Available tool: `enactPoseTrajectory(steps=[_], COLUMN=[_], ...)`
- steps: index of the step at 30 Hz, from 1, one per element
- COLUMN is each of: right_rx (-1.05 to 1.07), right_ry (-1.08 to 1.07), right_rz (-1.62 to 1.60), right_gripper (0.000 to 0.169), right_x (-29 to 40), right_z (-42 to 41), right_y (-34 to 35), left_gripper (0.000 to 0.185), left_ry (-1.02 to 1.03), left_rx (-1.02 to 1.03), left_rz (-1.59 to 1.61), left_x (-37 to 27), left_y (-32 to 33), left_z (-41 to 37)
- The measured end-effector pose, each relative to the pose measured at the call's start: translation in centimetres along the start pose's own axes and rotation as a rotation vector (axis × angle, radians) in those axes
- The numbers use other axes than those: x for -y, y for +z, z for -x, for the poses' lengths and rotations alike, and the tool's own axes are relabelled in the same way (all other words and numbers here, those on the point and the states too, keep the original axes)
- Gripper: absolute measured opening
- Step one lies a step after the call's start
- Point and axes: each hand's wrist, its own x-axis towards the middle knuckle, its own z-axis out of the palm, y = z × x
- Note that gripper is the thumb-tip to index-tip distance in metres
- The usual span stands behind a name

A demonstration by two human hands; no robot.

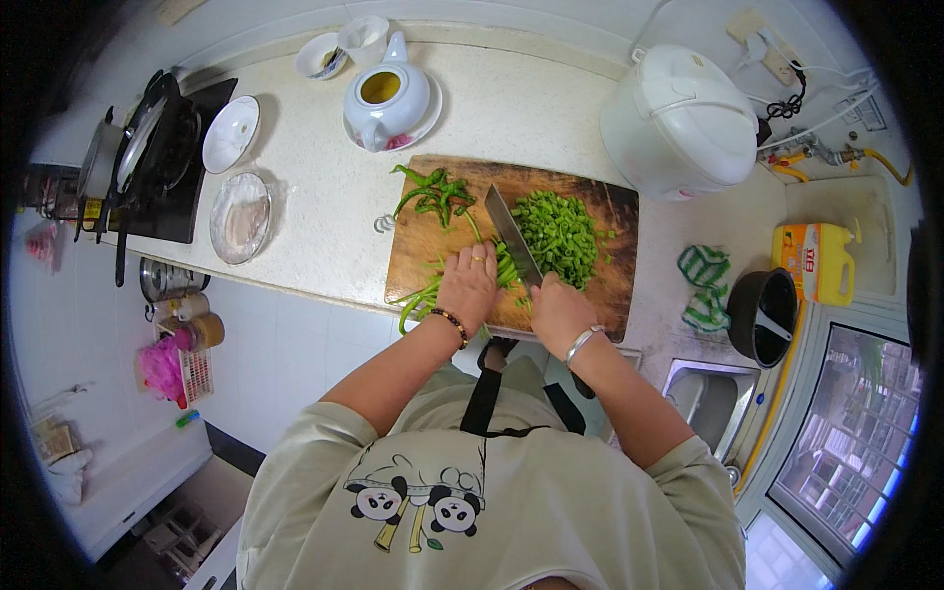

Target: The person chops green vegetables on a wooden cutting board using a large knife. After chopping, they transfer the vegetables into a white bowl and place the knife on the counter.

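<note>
My left hand (470,284) presses a bundle of long green vegetable stalks (419,299) against the wooden cutting board (435,247). In my right hand (564,310) is the handle of a cleaver (514,232), its blade angled away from me beside my left fingers. Cut ends of the stalks (507,267) show between those fingers and the blade. Right of the blade lies a heap of chopped green pieces (557,234). Several whole green peppers (439,193) rest on the board's far left corner. My right fingers hide the cleaver's handle.
Beyond the board stands a white teapot (398,96) on a plate; a rice cooker (678,125) is at the back right. A wrapped dish (240,219) and a bowl (231,135) sit left, near the stove (199,162). Rightward are a cloth (704,267), dark pot (741,317), yellow jug (833,273) and sink (712,402).
</note>
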Motion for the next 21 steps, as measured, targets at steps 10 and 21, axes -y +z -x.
enactPoseTrajectory(steps=[10,21], right_rx=[-0.152,-0.287], right_ry=[0.024,-0.049], right_rz=[-0.061,-0.36], right_gripper=[0.028,0.029], right_x=[0.0,-3.7], right_z=[-2.6,0.7], right_y=[3.1,2.3], left_gripper=[0.058,0.072], left_ry=[0.037,0.218], left_rx=[-0.026,0.13], left_rz=[0.024,-0.011], left_x=[0.7,3.4], left_y=[0.4,-3.4], left_z=[-0.7,-2.0])
